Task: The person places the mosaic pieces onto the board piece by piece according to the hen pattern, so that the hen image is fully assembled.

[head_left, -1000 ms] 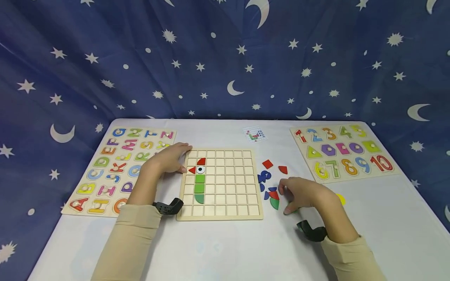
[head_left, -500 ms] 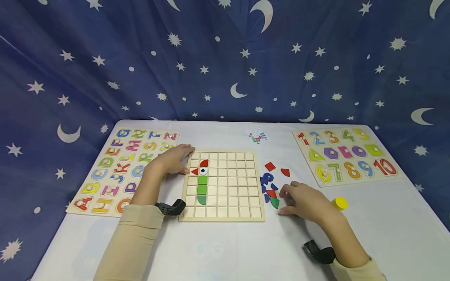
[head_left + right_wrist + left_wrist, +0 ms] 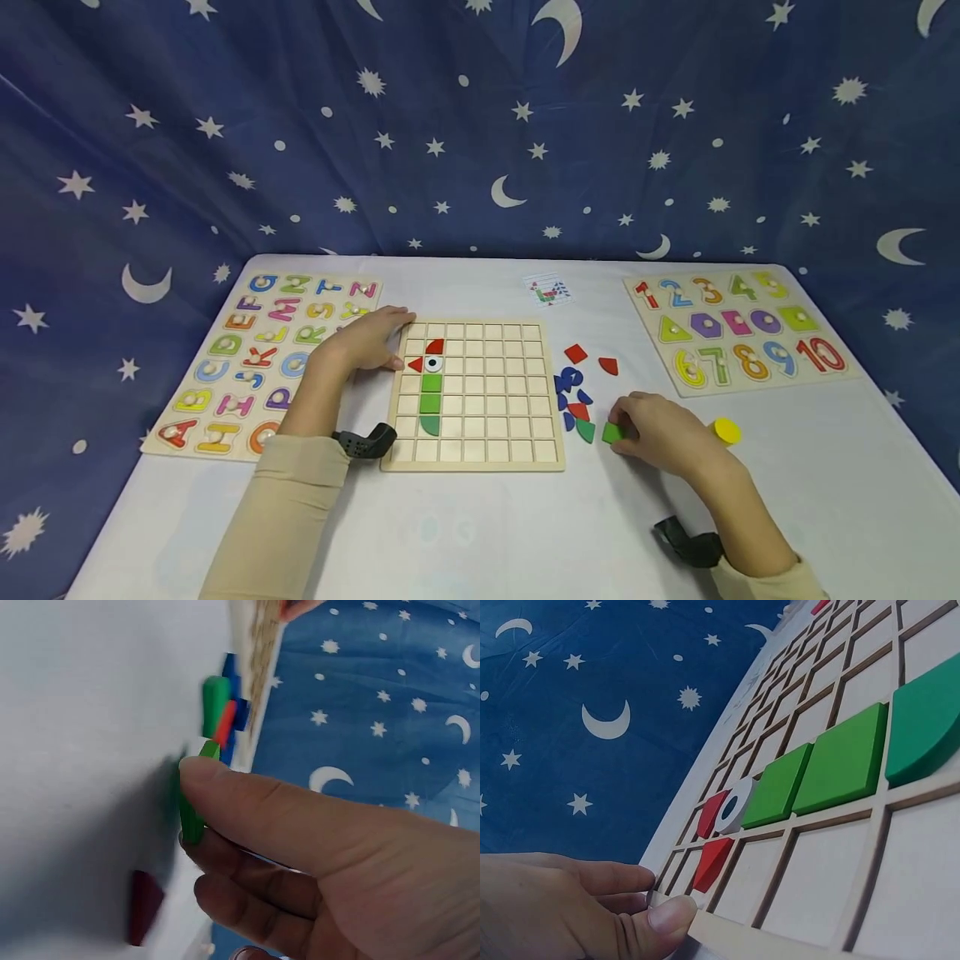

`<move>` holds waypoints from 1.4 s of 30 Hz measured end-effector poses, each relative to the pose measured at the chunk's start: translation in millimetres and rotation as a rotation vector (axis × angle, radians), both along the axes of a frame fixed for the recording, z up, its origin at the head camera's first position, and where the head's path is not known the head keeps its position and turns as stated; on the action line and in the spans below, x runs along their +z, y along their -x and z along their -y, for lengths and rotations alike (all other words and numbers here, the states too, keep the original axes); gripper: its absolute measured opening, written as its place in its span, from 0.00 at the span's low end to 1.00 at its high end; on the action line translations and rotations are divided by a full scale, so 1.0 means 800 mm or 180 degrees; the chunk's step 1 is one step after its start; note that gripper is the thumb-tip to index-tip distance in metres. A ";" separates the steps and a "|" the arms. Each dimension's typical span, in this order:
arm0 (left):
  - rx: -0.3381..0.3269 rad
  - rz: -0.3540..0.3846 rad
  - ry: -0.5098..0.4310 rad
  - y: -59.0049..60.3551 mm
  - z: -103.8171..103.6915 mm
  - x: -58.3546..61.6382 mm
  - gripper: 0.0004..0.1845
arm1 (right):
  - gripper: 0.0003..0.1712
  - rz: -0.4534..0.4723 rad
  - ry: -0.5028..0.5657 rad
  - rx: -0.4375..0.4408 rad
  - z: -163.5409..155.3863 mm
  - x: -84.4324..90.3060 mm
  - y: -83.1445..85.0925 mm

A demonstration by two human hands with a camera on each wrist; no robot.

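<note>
My left hand (image 3: 362, 343) grips the left edge of a wooden grid board (image 3: 472, 467), thumb on its rim in the left wrist view. On the board lie a red quarter-circle (image 3: 435, 346), a red triangle (image 3: 416, 364), a white eye tile (image 3: 433, 363), two green squares (image 3: 431, 403) and a darker green quarter-circle (image 3: 430, 425). Right of the board, my right hand (image 3: 667, 429) pinches a green square tile (image 3: 612, 432) between thumb and finger, tilted in the right wrist view (image 3: 193, 810). The loose green quarter-circle (image 3: 586, 430) is just left of it.
Loose blue pieces (image 3: 572, 377), a red square (image 3: 576, 353) and red quarter-circles (image 3: 608, 365) lie right of the board. A yellow cylinder (image 3: 725, 431) stands beyond my right hand. A pattern card (image 3: 548, 290), an alphabet board (image 3: 225, 392) and a number board (image 3: 738, 333) lie around.
My right hand has drawn slightly to the right, and a green square tile now shows in its pinch. The left hand keeps its grip on the board.
</note>
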State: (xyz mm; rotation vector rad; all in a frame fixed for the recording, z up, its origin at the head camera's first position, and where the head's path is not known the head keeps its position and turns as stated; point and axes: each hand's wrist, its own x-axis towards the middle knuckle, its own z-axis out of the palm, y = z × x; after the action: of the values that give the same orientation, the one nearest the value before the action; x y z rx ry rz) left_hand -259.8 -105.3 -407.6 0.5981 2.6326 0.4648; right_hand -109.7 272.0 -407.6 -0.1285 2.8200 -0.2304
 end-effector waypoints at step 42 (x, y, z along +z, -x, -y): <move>0.0103 0.0027 0.0027 -0.001 0.001 -0.001 0.44 | 0.16 -0.0797 0.0840 0.1493 0.186 -0.020 0.039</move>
State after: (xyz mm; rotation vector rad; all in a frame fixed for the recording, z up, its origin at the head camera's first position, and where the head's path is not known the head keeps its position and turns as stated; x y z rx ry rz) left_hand -259.2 -105.9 -408.4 0.5506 2.6384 0.4645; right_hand -140.6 122.9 -423.6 -0.9204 2.8791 -0.5016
